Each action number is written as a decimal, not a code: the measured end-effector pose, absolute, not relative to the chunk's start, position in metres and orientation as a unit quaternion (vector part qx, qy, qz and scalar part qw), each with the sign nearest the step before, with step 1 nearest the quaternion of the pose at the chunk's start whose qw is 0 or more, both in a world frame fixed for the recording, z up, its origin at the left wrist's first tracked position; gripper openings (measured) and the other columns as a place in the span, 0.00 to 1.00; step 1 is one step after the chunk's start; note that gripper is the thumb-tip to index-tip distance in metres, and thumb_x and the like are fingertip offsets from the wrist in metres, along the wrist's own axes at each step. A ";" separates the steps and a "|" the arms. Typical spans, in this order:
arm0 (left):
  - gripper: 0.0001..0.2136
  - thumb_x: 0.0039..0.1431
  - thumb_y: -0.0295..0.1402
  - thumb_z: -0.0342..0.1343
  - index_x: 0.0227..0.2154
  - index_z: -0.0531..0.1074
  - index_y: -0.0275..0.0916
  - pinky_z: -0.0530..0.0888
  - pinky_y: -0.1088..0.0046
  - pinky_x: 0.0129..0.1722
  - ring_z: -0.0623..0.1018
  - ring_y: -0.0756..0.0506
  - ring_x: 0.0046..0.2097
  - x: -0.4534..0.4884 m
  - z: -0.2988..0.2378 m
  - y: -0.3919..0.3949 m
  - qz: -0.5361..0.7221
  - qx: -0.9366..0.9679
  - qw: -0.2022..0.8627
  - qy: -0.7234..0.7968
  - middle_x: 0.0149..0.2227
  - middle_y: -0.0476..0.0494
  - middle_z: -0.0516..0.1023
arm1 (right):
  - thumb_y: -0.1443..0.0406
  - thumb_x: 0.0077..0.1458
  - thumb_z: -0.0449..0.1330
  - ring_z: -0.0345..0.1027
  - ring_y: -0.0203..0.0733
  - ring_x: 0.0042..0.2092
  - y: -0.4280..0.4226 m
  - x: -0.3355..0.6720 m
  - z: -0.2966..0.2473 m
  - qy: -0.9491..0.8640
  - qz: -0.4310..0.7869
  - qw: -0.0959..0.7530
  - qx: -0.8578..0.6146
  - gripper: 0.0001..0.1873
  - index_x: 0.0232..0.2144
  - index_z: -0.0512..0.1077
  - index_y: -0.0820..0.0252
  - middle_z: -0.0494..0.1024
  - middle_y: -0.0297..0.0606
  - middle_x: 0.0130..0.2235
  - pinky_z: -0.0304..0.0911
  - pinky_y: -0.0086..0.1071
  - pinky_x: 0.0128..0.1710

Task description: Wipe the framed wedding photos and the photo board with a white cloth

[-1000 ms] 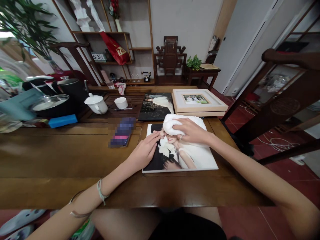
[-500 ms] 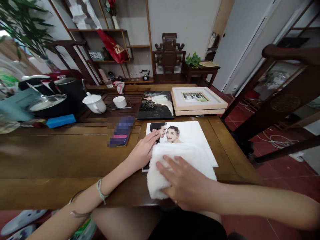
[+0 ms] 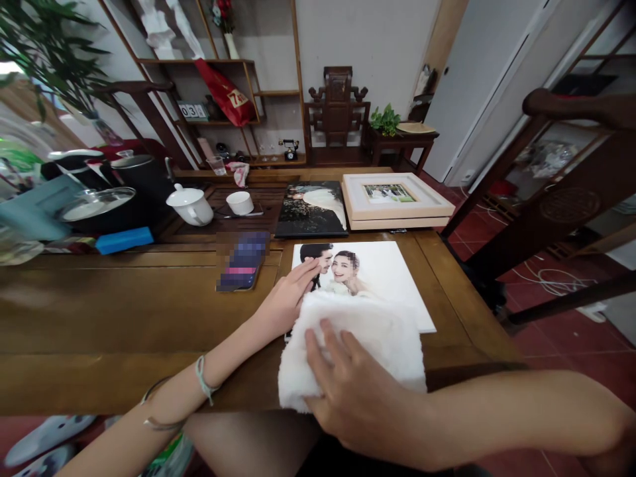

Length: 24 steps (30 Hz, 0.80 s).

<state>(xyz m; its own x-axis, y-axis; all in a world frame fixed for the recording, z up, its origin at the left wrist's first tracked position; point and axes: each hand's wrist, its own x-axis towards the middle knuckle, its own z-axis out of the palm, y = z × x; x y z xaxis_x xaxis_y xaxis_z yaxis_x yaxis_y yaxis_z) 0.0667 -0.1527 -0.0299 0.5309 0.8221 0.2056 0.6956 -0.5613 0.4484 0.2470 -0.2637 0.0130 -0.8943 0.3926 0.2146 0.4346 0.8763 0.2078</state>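
A white photo panel with a couple's portrait lies flat on the wooden table. My left hand rests on its left side, fingers stretched out flat over the print. Over the panel's near part and the table's front edge spreads a fluffy white towel. My right hand grips and presses this towel, its fingers spread across the top and the thumb at the near left edge. The towel hides the lower portion of the portrait.
Behind the panel lie a dark photo panel and stacked pale frames. A phone is left of my left hand. Farther left stand a white lidded cup, a small white bowl, a pot and a blue block.
My right hand has drawn the towel toward me and slightly left, uncovering more of the portrait. My left hand stays in place on the panel.
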 end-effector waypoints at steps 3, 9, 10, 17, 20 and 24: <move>0.21 0.66 0.28 0.39 0.60 0.61 0.38 0.61 0.56 0.64 0.58 0.43 0.66 0.068 -0.031 -0.152 0.209 0.859 0.150 0.442 0.65 0.40 0.61 | 0.62 0.53 0.59 0.64 0.66 0.53 -0.251 0.257 0.020 -0.967 -0.046 0.075 -0.240 0.12 0.40 0.75 0.58 0.69 0.58 0.54 0.63 0.52 0.41; 0.20 0.66 0.28 0.39 0.58 0.63 0.33 0.60 0.56 0.64 0.60 0.43 0.66 0.071 -0.031 -0.153 0.226 0.856 0.138 0.443 0.63 0.37 0.63 | 0.67 0.52 0.56 0.63 0.56 0.49 -0.180 0.289 0.032 -0.922 -0.002 0.048 -0.384 0.14 0.43 0.72 0.60 0.73 0.52 0.45 0.60 0.45 0.44; 0.20 0.67 0.28 0.39 0.58 0.63 0.33 0.60 0.56 0.64 0.60 0.42 0.66 0.072 -0.031 -0.154 0.228 0.856 0.136 0.444 0.63 0.37 0.63 | 0.67 0.53 0.55 0.63 0.55 0.47 -0.167 0.294 0.034 -0.918 0.004 0.049 -0.393 0.14 0.43 0.72 0.61 0.73 0.51 0.43 0.60 0.44 0.44; 0.20 0.67 0.28 0.39 0.59 0.62 0.37 0.62 0.55 0.63 0.60 0.42 0.66 0.071 -0.034 -0.153 0.227 0.856 0.135 0.446 0.64 0.39 0.62 | 0.68 0.57 0.49 0.62 0.49 0.42 -0.091 0.291 0.040 -0.923 0.153 0.119 -0.332 0.11 0.38 0.70 0.62 0.72 0.44 0.37 0.58 0.40 0.44; 0.20 0.67 0.28 0.39 0.59 0.62 0.36 0.62 0.55 0.63 0.60 0.42 0.65 0.070 -0.034 -0.153 0.226 0.857 0.129 0.445 0.63 0.38 0.62 | 0.67 0.57 0.49 0.63 0.46 0.39 -0.068 0.272 0.045 -0.927 0.192 0.110 -0.303 0.10 0.36 0.70 0.62 0.73 0.41 0.36 0.58 0.37 0.42; 0.18 0.67 0.28 0.40 0.57 0.64 0.35 0.63 0.56 0.63 0.64 0.42 0.63 0.071 -0.032 -0.153 0.236 0.861 0.116 0.436 0.61 0.37 0.66 | 0.67 0.56 0.51 0.64 0.43 0.37 -0.050 0.249 0.050 -0.943 0.213 0.082 -0.243 0.08 0.32 0.70 0.60 0.74 0.38 0.34 0.59 0.35 0.40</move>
<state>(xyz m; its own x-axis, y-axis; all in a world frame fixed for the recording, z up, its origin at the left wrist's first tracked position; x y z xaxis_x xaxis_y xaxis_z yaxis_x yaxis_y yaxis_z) 0.0705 -0.1534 -0.0325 0.5080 0.8053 0.3056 0.6954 -0.5928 0.4063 0.2486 -0.0502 0.0498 -0.8689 0.4924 0.0509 0.4227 0.7915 -0.4414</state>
